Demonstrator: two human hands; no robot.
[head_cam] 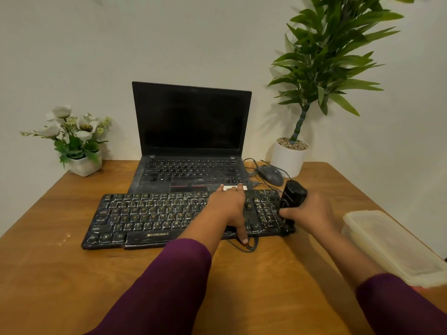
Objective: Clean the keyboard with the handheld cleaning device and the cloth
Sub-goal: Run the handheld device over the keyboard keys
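A black, dusty keyboard (pixel 150 213) lies across the wooden desk in front of the laptop. My left hand (pixel 229 209) lies flat on its right-centre part, fingers stretched to the far edge and thumb hanging over the near edge. My right hand (pixel 312 213) grips a black handheld cleaning device (pixel 291 197), held upright with its lower end on the keyboard's number pad at the right end. No cloth is visible.
An open black laptop (pixel 191 141) stands behind the keyboard. A grey wired mouse (pixel 271 175) and a white plant pot (pixel 287 158) sit at the back right, a flower pot (pixel 84 165) at the back left. A lidded clear plastic box (pixel 391 245) lies at the right edge.
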